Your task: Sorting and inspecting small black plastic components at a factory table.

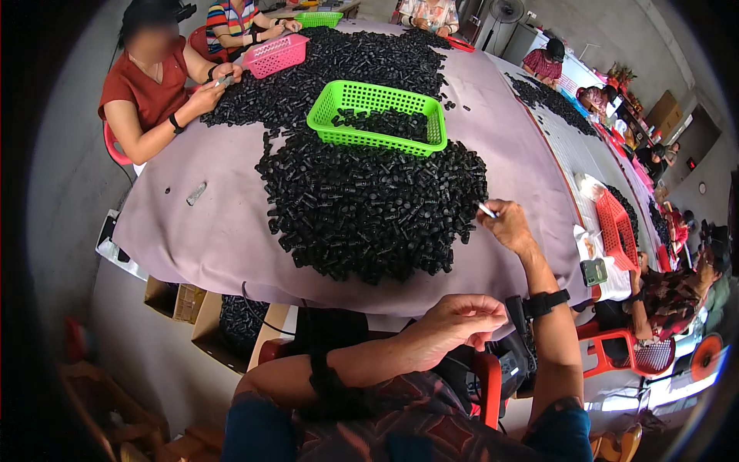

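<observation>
A large heap of small black cylindrical parts [369, 208] lies on the table in front of me. My right hand [506, 224] is at the heap's right edge, closed around a slim white stick-like tool [486, 209] whose tip points at the parts. Nearer to my body, my left hand [462, 325] hovers off the table's front edge, fingers bent in toward the thumb; anything between them is too small to make out. Behind the heap sits a green plastic basket [377, 144], with more black parts inside it.
Pale cloth covers the table [223, 239]. A small clear tool-like piece [196, 193] lies at left. Across from it, a person in red [154, 92] handles something beside a pink basket [275, 55]. Cardboard boxes [208, 331] stand under the front edge. A red basket [616, 227] is at right.
</observation>
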Demonstrator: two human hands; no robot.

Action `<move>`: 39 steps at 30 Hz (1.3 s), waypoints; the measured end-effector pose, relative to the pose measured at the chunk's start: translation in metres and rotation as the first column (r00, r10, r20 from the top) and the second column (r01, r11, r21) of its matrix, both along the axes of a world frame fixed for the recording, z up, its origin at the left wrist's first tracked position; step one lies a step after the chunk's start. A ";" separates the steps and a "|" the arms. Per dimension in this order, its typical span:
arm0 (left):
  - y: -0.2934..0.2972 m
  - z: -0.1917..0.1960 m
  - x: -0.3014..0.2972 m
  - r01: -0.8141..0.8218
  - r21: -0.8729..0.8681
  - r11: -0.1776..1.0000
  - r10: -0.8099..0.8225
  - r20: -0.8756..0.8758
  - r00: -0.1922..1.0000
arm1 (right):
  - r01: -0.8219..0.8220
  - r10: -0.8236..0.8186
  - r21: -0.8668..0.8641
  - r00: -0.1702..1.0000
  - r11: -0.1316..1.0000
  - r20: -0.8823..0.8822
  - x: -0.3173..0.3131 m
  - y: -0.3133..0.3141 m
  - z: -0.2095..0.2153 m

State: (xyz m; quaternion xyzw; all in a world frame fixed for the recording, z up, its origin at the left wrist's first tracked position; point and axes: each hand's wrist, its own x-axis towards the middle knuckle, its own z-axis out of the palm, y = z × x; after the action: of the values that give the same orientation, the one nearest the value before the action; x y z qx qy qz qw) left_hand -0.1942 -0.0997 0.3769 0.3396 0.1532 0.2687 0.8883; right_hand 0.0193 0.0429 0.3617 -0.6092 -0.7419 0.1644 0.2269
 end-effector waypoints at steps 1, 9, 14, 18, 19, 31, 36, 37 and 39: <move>0.000 -0.001 0.001 -0.003 -0.001 1.000 0.003 0.009 1.000 | -0.004 0.004 0.021 1.000 1.000 0.010 0.004 -0.003 -0.007; 0.000 0.000 0.000 -0.074 0.110 0.991 0.072 0.018 0.997 | -0.053 0.049 0.105 0.998 0.993 0.040 0.006 -0.005 -0.038; 0.006 0.007 -0.007 -0.142 0.048 0.989 0.143 -0.003 0.990 | 0.074 -0.074 -0.006 0.993 0.997 -0.092 0.003 -0.007 -0.037; 0.020 0.005 -0.013 -0.244 0.062 0.968 0.246 -0.033 0.969 | 0.036 -0.074 -0.076 0.807 0.996 -0.585 -0.010 -0.022 -0.020; 0.022 0.006 -0.017 -0.302 0.028 0.953 0.302 -0.036 0.952 | 0.010 -0.071 -0.086 0.658 0.996 -0.750 -0.024 -0.029 -0.007; 0.039 0.023 -0.038 -0.523 0.011 0.853 0.521 0.068 0.851 | -0.114 0.086 0.022 0.588 0.993 -0.804 -0.091 -0.093 0.062; 0.038 0.025 -0.038 -0.524 0.100 0.846 0.518 0.080 0.851 | -0.064 0.076 0.046 0.638 0.997 -0.766 -0.102 -0.105 0.066; 0.037 0.025 -0.039 -0.521 0.124 0.845 0.512 0.093 0.854 | -0.059 0.069 0.041 0.605 0.997 -0.793 -0.103 -0.106 0.066; 0.037 0.028 -0.041 -0.515 0.145 0.845 0.512 0.064 0.857 | -0.051 0.058 0.035 0.570 0.998 -0.820 -0.103 -0.108 0.067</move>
State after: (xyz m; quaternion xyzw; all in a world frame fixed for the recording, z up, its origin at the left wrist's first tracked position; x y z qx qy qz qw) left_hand -0.2351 -0.0632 0.4048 0.3520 0.2067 0.5114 0.7563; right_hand -0.0841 -0.0653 0.4290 -0.4399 -0.5716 0.4316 0.5418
